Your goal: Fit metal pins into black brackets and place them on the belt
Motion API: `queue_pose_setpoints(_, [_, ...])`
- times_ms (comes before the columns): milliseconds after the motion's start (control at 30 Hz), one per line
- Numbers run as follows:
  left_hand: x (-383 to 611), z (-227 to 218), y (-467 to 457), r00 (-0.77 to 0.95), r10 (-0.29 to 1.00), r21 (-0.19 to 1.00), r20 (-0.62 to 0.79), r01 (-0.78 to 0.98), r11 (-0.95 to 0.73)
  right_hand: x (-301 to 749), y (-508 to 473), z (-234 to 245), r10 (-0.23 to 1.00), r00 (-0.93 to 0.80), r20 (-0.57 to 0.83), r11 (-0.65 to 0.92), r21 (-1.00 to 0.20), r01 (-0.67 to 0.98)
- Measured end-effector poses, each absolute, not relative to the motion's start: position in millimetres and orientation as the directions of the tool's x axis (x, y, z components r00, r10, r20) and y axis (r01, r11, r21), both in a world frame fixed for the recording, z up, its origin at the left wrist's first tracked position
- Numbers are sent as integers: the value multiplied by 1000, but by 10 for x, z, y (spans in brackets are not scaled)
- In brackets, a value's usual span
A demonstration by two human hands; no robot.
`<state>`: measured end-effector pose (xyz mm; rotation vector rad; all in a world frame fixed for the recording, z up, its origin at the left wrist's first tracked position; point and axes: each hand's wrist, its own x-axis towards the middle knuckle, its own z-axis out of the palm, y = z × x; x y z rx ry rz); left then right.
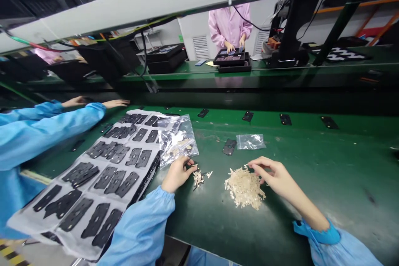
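Note:
My left hand [178, 173], fingers curled together, is beside a small pile of mixed tan and dark bits [198, 178] on the green bench. Whatever its fingertips pinch is too small to name. At the top right edge of a larger heap of small tan pieces [245, 188], my right hand [269, 171] has thumb and forefinger pressed together; a tiny pale bit seems to show at the tips. Behind the heap lie a flat black part [230, 146] and a clear plastic bag [250, 141]. Another clear zip bag [178, 140] with tan pieces inside lies behind my left hand.
A white-lined tray [102, 189] of black parts stands at left. Several black plates [285, 119] lie in a row along the green belt. A co-worker's blue sleeves [52, 124] reach in from the left. Across the bench, a person in pink [230, 27] handles black trays [232, 60].

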<state>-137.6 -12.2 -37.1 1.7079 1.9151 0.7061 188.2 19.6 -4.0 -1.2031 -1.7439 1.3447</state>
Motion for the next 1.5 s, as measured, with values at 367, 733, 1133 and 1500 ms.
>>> queue_pose_setpoints(367, [-1385,-297,-89,-101,993,765,-56,635,108,1879,226,-43,915,-387,-110,2,-960,279])
queue_pose_setpoints(733, [-990,16,-302,-198,967,952,-158,230,203,1679,103,-20,910,-397,-119,-67,-988,141])
queue_pose_setpoints(1133, [58,248,-65,183,978,993,-102,80,89,1637,-12,107,969,-246,18,-45,-967,-249])
queue_pose_setpoints(1500, [90,141,-19,176,983,949,54,296,-105,1680,-16,35,970,-239,38,46,-999,26])
